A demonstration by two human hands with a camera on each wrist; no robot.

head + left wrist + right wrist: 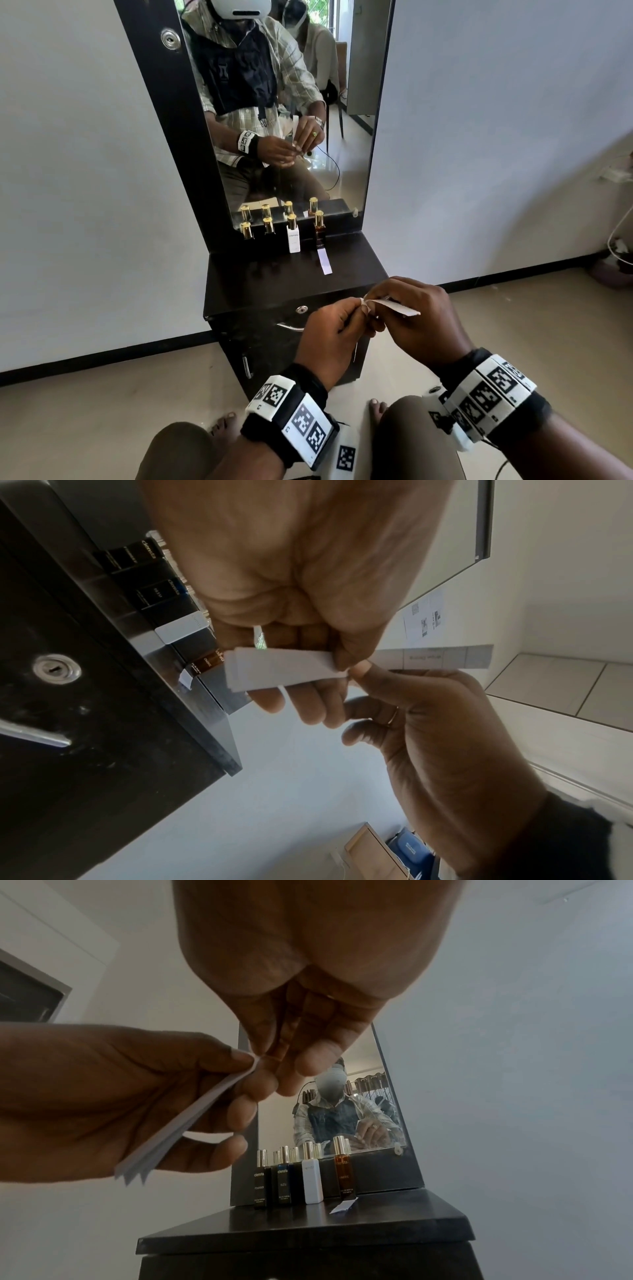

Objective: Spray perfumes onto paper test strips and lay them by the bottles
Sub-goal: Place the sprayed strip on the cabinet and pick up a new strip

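Both hands meet in front of the dressing table's front edge. My left hand (359,308) grips a small stack of white paper strips (274,669) between thumb and fingers. My right hand (380,298) pinches the end of one strip (397,306) at the top of that stack; the strip sticks out to the right (445,657). At the mirror's foot stand two black perfume bottles (246,231) (269,226), a white bottle (294,236) and an amber bottle (318,229), all gold-capped. One strip (324,262) lies flat before the amber bottle.
The dark table top (274,274) has bare room in front of the black and white bottles. Below it is a drawer with a lock (301,309) and handle. A tall mirror (291,102) backs the bottles. My knees and bare feet are near the cabinet base.
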